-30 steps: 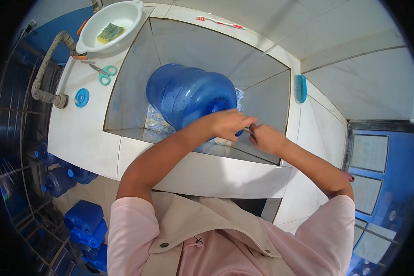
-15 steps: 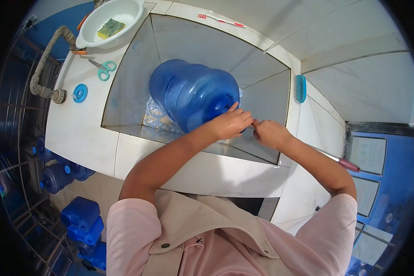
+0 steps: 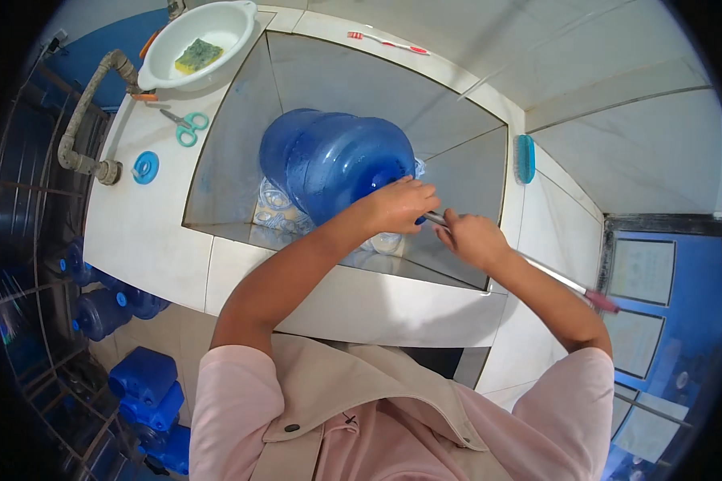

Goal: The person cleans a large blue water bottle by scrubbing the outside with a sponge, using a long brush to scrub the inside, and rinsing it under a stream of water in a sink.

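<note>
A large blue water jug (image 3: 321,160) lies on its side in the grey tiled basin (image 3: 457,172), its neck end toward my hands. Curled over that neck end is my left hand (image 3: 403,204), which covers the mouth. My right hand (image 3: 472,239), just right of it, grips a thin metal rod (image 3: 555,276) with a dark pink handle end (image 3: 602,301) sticking out past my forearm. The rod's other end reaches the jug's mouth under my left hand; whether it goes inside is hidden. Clear crumpled plastic (image 3: 274,210) lies beneath the jug.
On the left ledge are a white bowl (image 3: 156,68) holding a sponge (image 3: 199,56), scissors (image 3: 186,128) and a blue ring-shaped cap (image 3: 145,167). A toothbrush (image 3: 389,43) lies on the far rim, a blue brush (image 3: 524,159) on the right. More blue jugs (image 3: 100,313) stand lower left.
The rod's handle end has shifted slightly left and down, and more metal shows between my hands. My left hand has moved a little left on the jug's neck.
</note>
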Motion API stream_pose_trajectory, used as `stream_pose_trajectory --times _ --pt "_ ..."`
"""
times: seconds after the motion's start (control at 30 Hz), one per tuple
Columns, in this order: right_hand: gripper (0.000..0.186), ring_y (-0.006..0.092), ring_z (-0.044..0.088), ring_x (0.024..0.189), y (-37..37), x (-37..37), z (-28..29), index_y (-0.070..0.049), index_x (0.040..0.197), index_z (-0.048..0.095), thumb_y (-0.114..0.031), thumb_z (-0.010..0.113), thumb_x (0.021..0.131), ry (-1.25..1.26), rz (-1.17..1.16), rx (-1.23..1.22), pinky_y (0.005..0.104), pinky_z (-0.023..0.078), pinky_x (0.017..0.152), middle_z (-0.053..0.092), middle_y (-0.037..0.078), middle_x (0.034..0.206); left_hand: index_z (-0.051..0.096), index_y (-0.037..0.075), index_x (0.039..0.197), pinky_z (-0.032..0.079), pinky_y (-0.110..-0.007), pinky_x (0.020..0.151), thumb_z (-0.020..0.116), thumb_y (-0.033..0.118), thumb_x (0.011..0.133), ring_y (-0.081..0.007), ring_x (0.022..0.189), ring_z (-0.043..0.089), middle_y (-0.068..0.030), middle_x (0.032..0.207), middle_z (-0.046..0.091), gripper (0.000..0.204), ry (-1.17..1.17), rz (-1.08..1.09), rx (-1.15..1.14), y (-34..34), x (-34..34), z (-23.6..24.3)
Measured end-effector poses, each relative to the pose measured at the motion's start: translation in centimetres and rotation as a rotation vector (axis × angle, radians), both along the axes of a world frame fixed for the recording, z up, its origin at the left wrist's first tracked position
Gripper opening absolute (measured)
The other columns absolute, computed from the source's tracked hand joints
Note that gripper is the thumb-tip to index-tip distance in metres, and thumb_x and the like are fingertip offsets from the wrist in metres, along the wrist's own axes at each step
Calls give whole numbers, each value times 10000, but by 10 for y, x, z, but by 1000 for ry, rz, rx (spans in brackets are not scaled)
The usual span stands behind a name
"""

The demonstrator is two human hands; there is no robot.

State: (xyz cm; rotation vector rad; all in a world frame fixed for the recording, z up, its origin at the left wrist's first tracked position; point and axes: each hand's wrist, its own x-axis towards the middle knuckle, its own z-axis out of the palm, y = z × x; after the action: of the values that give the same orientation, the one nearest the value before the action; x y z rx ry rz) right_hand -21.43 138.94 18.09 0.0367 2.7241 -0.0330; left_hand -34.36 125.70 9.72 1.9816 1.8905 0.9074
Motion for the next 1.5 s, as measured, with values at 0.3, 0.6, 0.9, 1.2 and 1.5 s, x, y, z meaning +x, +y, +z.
stream_pose_trajectory --times 0.3,0.6,0.9,1.2,1.5 --pt "260 382 591 552 -33 72 15 -13 875 511 -270 518 908 172 -419 -197 465 460 490 579 224 617 558 52 835 441 -408 828 706 201 628 -266 831 537 -85 821 502 295 288 235 324 -5 7 9" --pt "313 161 554 459 -36 0 -19 21 851 572 -291 546 855 -422 -946 -1218 316 395 369 501 66 544 517 83 724 408 -322 632 640 127 621 -226 700 480 -57 728 460 167 298 257 397 -26 29 12" --pt "438 371 586 622 -57 68 19 48 859 539 -377 468 933 -132 -551 -739 444 452 600 575 223 658 547 48 880 459 -356 683 690 62 612 -258 762 545 -89 791 540 304 187 102 319 -53 22 9" --pt "376 401 601 716 -9 68 54 11 947 561 -356 481 923 -250 -302 -567 470 450 660 614 229 736 533 38 1104 452 -368 659 665 39 621 -259 732 530 -74 766 538 501 51 18 334 -38 35 10" --pt "450 433 604 719 -51 63 25 15 977 579 -418 476 915 -14 -449 -430 501 472 667 616 254 736 562 47 1089 467 -354 710 713 90 621 -258 785 553 -73 804 564 493 116 15 251 -29 38 0"
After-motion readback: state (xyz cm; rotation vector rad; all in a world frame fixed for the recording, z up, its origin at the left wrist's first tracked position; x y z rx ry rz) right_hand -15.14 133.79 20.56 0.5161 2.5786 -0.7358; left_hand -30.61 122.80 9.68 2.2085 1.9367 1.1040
